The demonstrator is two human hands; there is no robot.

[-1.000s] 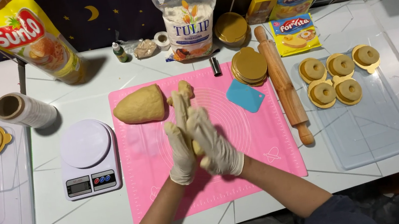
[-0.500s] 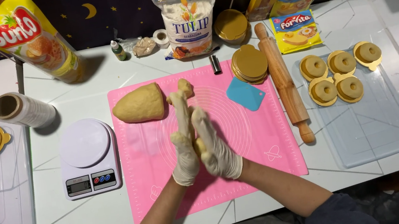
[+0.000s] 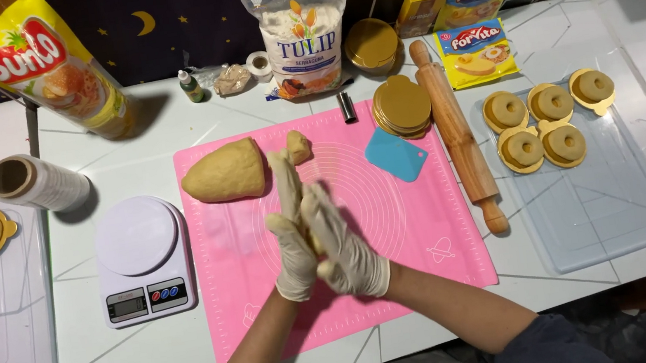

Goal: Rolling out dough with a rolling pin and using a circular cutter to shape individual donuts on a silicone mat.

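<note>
Both my hands wear pale gloves and are pressed palm to palm over the pink silicone mat (image 3: 430,234). My left hand (image 3: 289,227) and my right hand (image 3: 341,244) squeeze a piece of tan dough (image 3: 325,270) between them; only a small bit shows at the palms. A big lump of dough (image 3: 226,172) lies on the mat's far left part. A small dough piece (image 3: 299,145) sits just beyond my fingertips.
A white kitchen scale (image 3: 140,258) stands left of the mat. A teal scraper (image 3: 395,154), gold round boards (image 3: 402,104) and a wooden rolling pin (image 3: 457,132) lie to the right. A clear tray (image 3: 608,202) holds several dough rings. Flour bag (image 3: 303,30) and oil pouch (image 3: 46,64) stand behind.
My pressed hands have slid against each other, the left fingers reaching further forward and the right hand drawn back toward me. The dough between them stays held.
</note>
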